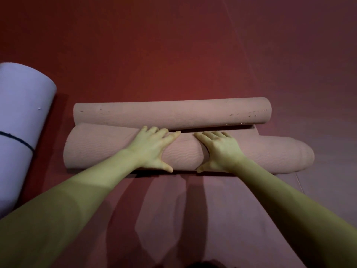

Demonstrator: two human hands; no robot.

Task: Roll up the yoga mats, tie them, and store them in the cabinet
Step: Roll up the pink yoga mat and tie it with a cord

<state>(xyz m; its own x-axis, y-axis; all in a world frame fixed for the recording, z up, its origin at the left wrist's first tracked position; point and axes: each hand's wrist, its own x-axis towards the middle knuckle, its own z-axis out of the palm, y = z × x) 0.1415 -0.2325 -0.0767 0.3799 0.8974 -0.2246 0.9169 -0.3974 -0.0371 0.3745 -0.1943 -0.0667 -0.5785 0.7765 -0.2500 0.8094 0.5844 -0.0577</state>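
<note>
At frame centre, our left hand (152, 149) and right hand (218, 151) press flat, fingers spread, on the pink mat (116, 149), its roll nearly meeting the curled far end; tying and storing remain. At the left edge a lavender mat (21, 113) lies rolled and tied; no cabinet shows

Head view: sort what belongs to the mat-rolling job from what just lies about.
In the job:
- left hand and right hand, both pressing on the near pink roll
- far pink roll, curled towards it
- purple mat, rolled and tied with a dark cord

Lying about:
- only the red floor
</note>
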